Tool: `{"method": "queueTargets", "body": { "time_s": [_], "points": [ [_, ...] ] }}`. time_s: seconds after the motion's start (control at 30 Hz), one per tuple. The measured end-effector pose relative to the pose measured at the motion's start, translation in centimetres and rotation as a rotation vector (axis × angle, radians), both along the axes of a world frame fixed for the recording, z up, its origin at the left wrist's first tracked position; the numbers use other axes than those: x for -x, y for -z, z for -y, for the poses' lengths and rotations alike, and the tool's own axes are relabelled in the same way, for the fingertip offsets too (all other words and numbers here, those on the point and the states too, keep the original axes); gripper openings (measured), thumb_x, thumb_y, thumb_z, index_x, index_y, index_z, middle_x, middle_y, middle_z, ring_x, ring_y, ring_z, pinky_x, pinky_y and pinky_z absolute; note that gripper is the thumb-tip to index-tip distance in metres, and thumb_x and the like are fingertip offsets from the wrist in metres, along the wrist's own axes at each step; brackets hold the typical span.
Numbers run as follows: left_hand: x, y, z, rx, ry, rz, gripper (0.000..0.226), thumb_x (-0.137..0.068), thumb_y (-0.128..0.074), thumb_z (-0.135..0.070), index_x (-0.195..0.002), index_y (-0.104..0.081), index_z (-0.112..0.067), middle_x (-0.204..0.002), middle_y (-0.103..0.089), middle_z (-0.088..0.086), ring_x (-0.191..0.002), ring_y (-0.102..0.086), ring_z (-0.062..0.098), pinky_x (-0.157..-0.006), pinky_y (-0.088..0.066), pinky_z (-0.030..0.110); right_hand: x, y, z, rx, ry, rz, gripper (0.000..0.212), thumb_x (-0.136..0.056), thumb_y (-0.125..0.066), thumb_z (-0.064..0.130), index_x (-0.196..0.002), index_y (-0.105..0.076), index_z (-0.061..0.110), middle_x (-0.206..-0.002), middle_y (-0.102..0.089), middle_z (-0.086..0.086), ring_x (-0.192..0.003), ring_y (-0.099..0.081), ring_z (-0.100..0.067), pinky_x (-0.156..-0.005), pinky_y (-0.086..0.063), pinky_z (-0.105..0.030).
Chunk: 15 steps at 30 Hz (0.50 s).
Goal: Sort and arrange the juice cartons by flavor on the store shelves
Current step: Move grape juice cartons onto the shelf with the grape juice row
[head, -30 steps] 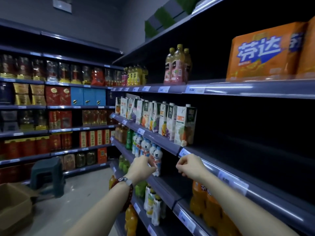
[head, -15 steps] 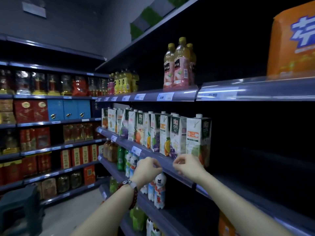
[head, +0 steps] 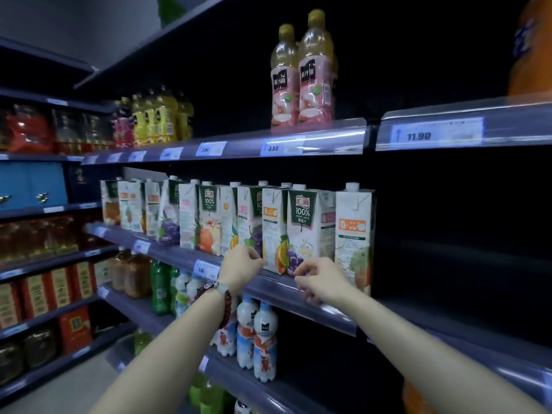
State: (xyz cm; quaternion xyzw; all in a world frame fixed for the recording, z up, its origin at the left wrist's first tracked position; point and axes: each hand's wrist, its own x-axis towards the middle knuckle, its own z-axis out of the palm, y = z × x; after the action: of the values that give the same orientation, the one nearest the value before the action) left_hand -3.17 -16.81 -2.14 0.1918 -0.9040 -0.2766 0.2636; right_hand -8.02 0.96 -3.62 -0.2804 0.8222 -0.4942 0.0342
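Both hands have risen to the carton row, left hand (head: pixel 240 265) and right hand (head: pixel 321 277) each with a loosely curled, empty grip just below the grape carton (head: pixel 303 231), where a clumsy pull could topple its close-packed neighbours.

A tight row of juice cartons (head: pixel 310 231) fills the left and middle of the carton shelf (head: pixel 322 312), packed side by side with no gap between them for fingers. To the right of the last carton (head: pixel 355 237), the shelf runs dark and open. Overhead, the upper shelf (head: pixel 298 144) leaves some headroom above the caps. The left hand (head: pixel 240 268) and right hand (head: pixel 319 279) hover at the front rail (fingers loosely curled, holding nothing), before the cartons' lower fronts. Below, white bottles (head: pixel 257 339) crowd the next level.
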Motion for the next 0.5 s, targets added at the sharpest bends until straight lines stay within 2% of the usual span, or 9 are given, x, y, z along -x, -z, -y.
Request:
{"method": "queueTargets", "body": {
  "time_s": [0.07,0.13,0.23,0.3,0.37,0.43,0.5],
  "points": [
    [0.9,-0.4,1.9,-0.007,-0.040,-0.046,0.023,-0.082,-0.057,-0.010,-0.059,-0.060,-0.011,-0.056,-0.054,0.005,-0.060,-0.051,0.021,-0.053,-0.036,0.025,0.3,0.2,0.6,0.043,0.071,0.011,0.012,-0.085,-0.062,0.008,-0.079,-0.067,0.017,-0.072,-0.069,-0.013,-0.049,-0.063,-0.018,-0.044,-0.047,-0.024],
    [1.7,-1.0,3.6,-0.019,-0.077,-0.070,0.024,-0.086,-0.056,-0.014,-0.062,-0.056,-0.009,-0.054,-0.049,0.003,-0.060,-0.051,0.023,-0.047,-0.031,0.026,0.3,0.3,1.1,0.075,0.149,0.014,0.017,-0.087,-0.063,0.008,-0.073,-0.067,0.017,-0.069,-0.070,-0.011,-0.046,-0.062,-0.016,-0.043,-0.048,-0.023],
    [2.9,-1.3,5.6,-0.093,-0.025,-0.091,0.023,-0.089,-0.059,-0.024,-0.089,-0.056,-0.001,-0.071,-0.058,0.009,-0.070,-0.058,0.026,-0.050,-0.035,0.028,-0.2,0.1,1.7,0.178,0.269,0.074,0.018,-0.090,-0.063,0.010,-0.072,-0.066,0.012,-0.066,-0.070,-0.012,-0.047,-0.062,-0.019,-0.045,-0.048,-0.026],
    [3.7,-1.0,6.5,-0.110,0.030,-0.105,0.039,-0.089,-0.061,-0.029,-0.110,-0.051,0.002,-0.093,-0.064,0.016,-0.081,-0.059,0.028,-0.060,-0.042,0.031,-0.7,-0.4,1.9,0.267,0.345,0.094,0.020,-0.091,-0.064,0.014,-0.073,-0.062,0.008,-0.066,-0.067,-0.014,-0.046,-0.060,-0.019,-0.046,-0.048,-0.028],
    [4.4,-0.6,7.0,-0.092,0.071,-0.113,0.049,-0.089,-0.062,-0.033,-0.119,-0.046,0.002,-0.101,-0.066,0.019,-0.089,-0.062,0.031,-0.066,-0.047,0.035,-1.2,-0.7,2.3,0.307,0.454,0.052,0.022,-0.091,-0.065,0.020,-0.077,-0.055,0.007,-0.066,-0.067,-0.015,-0.047,-0.060,-0.020,-0.050,-0.051,-0.032],
    [4.9,-0.3,7.1,-0.089,0.081,-0.127,0.053,-0.089,-0.063,-0.034,-0.122,-0.044,0.003,-0.100,-0.067,0.020,-0.092,-0.064,0.033,-0.069,-0.050,0.035,-1.7,-0.5,3.0,0.199,0.621,-0.068,0.024,-0.091,-0.064,0.028,-0.083,-0.050,0.010,-0.072,-0.068,-0.014,-0.058,-0.065,-0.025,-0.061,-0.053,-0.039],
    [5.2,-0.1,7.2,-0.078,0.061,-0.136,0.055,-0.088,-0.064,-0.036,-0.120,-0.045,0.005,-0.102,-0.066,0.023,-0.094,-0.064,0.035,-0.069,-0.049,0.035,-2.2,-0.1,3.9,0.032,0.744,-0.156,0.023,-0.091,-0.060,0.033,-0.095,-0.048,0.014,-0.083,-0.067,-0.009,-0.073,-0.063,-0.027,-0.067,-0.048,-0.037]
  ]
}}
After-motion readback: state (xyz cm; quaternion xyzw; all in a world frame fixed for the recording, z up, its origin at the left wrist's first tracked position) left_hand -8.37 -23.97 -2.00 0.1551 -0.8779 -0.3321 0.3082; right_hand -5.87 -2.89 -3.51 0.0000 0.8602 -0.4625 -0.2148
